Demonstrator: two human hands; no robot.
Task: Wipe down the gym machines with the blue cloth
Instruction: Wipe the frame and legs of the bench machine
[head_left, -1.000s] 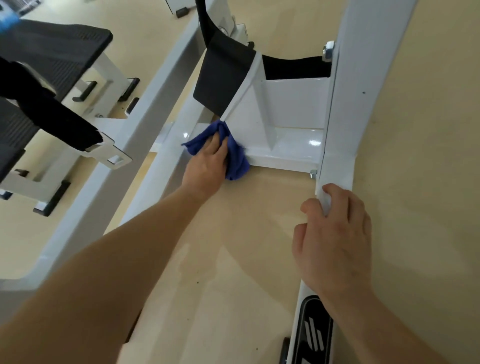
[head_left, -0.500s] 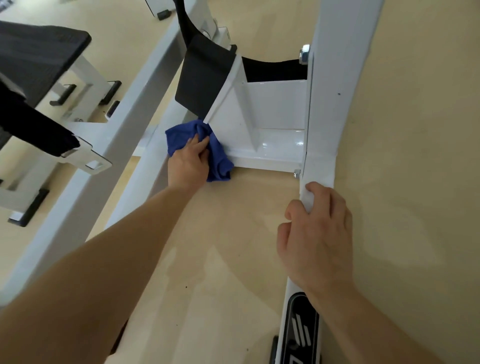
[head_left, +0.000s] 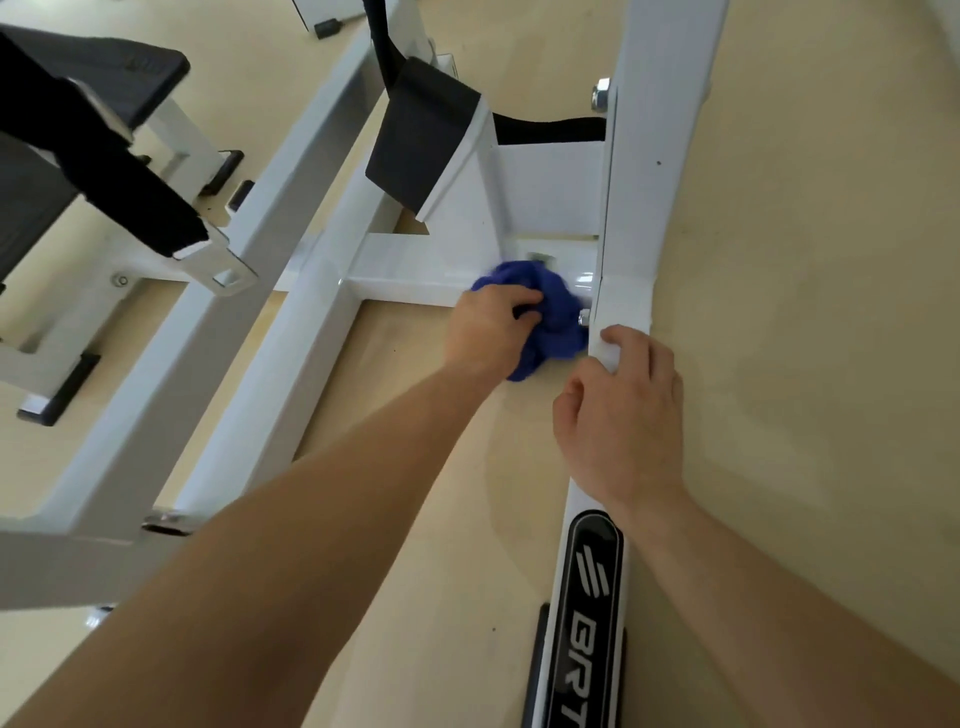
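Blue cloth (head_left: 558, 325) is bunched into a wad under and just to the right of the left hand (head_left: 488, 332). Its fingers (head_left: 519, 299) are curled around the cloth and press it on the right end of the white crossbar (head_left: 405, 278), in the corner where this bar meets the long white frame beam (head_left: 639, 208). The wad has no clear long axis and points in no direction; its loose part hangs over the near edge of the bar, toward the floor (head_left: 779, 364). The crossbar runs left and right from the fingers and the beam runs away from the person, so the two close a corner just right of the cloth. A bolt (head_left: 584, 317) sits on the beam's side at the cloth's right edge; whether they touch I cannot tell. The right hand (head_left: 623, 421) is just beside the cloth, on its right, and grips the beam with curled fingers, probably for support. The left hand is the nearer, working one. In my judgement the cloth can go no further right, so the coming stroke must go left along the bar or up the beam's side face.
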